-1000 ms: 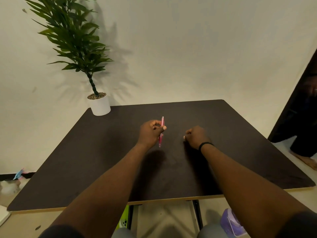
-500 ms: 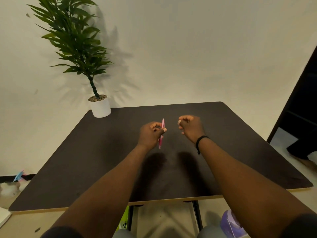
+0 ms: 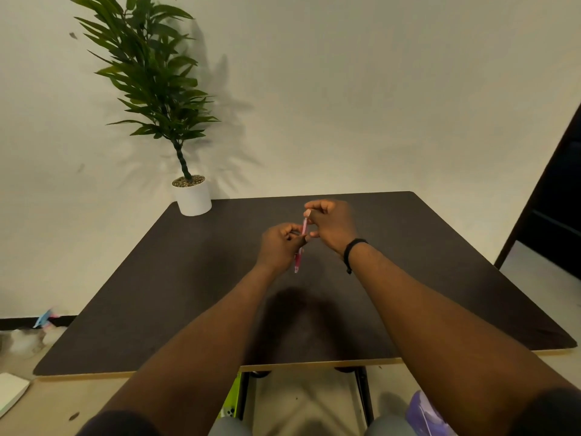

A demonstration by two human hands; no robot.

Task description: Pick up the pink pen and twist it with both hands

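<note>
A thin pink pen (image 3: 298, 261) stands nearly upright above the middle of the dark table (image 3: 157, 294). My left hand (image 3: 279, 247) grips its middle with curled fingers. My right hand (image 3: 331, 225) pinches the pen's top end between thumb and fingertips. A black band circles my right wrist. Both hands hover above the tabletop, close together, and hide part of the pen's shaft.
A green plant in a white pot (image 3: 193, 198) stands at the table's far left corner against the pale wall. A dark doorway (image 3: 553, 199) opens at the right. A purple object (image 3: 423, 415) lies on the floor under the table's near edge.
My right hand rose from the tabletop, swung left and took hold of the pen's top end. My left hand kept its grip on the pen and stayed nearly still.
</note>
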